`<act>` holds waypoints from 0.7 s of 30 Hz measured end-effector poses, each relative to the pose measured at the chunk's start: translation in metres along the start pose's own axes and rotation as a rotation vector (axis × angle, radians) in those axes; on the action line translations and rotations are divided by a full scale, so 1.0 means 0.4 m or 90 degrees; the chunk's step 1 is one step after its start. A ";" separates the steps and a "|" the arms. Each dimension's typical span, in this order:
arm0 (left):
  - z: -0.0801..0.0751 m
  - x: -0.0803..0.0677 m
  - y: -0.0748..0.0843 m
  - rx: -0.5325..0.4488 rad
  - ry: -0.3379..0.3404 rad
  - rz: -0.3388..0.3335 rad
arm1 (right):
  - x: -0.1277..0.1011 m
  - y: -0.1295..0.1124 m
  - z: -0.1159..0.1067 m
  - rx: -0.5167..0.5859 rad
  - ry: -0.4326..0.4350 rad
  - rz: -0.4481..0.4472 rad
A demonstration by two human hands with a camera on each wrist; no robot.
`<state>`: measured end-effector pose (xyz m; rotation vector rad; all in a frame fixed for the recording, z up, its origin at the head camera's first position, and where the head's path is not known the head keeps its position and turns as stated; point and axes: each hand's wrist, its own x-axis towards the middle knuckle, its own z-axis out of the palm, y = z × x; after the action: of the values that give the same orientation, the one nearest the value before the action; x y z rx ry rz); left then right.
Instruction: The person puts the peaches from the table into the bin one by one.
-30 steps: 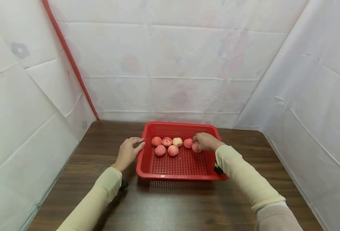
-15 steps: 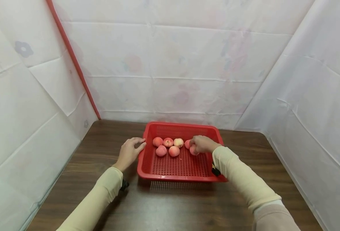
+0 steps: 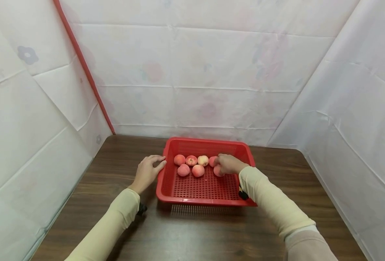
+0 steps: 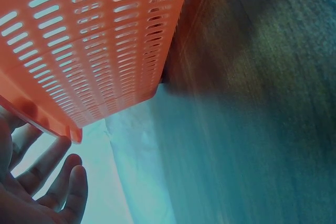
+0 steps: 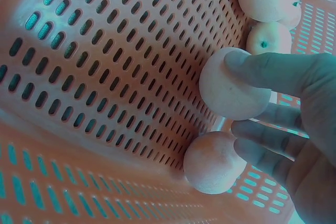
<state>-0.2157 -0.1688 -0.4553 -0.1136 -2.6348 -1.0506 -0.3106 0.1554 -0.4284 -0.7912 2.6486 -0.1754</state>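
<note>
Peach getting lined up in the red basket

The red perforated basket (image 3: 206,188) is steadied on the counter (image 3: 185,235) by the left hand (image 3: 147,171), fingers relaxed and flat against its left rim so it can't slide. A peach (image 5: 233,83) is pinched by the right hand (image 3: 229,164) on the basket floor, beside another peach (image 5: 214,162), extending the front row of peaches (image 3: 191,169)

Setting: staged recording booth, not a home. Evidence: creased white plastic sheeting (image 3: 192,72) walling three sides of a dark wood-grain desk (image 3: 192,232); red corner pole (image 3: 84,69).
</note>
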 end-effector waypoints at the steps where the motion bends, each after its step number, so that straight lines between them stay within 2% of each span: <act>1: 0.000 0.000 0.000 0.000 0.000 0.000 | 0.000 0.001 0.000 0.002 0.004 0.001; 9: 0.003 0.003 -0.001 -0.004 0.000 -0.002 | 0.001 0.012 -0.004 -0.008 0.020 -0.009; 16: 0.000 -0.011 -0.005 -0.002 -0.002 -0.006 | -0.006 0.009 0.003 -0.021 0.028 -0.012; 21: 0.000 -0.005 -0.002 -0.005 0.005 0.004 | -0.015 0.010 -0.016 -0.026 0.031 -0.014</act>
<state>-0.2141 -0.1694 -0.4565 -0.1199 -2.6215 -1.0568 -0.3105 0.1621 -0.4215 -0.8409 2.6974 -0.1475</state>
